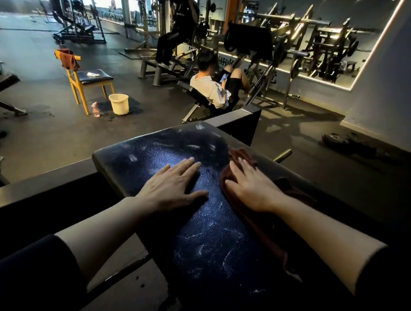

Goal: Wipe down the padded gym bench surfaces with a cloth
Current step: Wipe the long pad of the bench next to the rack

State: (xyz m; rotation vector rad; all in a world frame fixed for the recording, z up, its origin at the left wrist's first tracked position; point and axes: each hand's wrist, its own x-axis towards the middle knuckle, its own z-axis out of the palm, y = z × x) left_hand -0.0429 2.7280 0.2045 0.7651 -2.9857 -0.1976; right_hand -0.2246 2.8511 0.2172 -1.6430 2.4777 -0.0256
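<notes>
A dark padded bench pad with a wet, streaky shine fills the lower middle of the head view. My left hand lies flat on the pad with straight fingers, holding nothing. My right hand presses flat on a dark red cloth at the pad's right side. The cloth trails back under my right forearm along the pad's right edge.
A black metal frame borders the pad's far end and left side. Beyond stand a yellow chair with a cloth on its back, a cream bucket and a spray bottle. A seated person uses a machine.
</notes>
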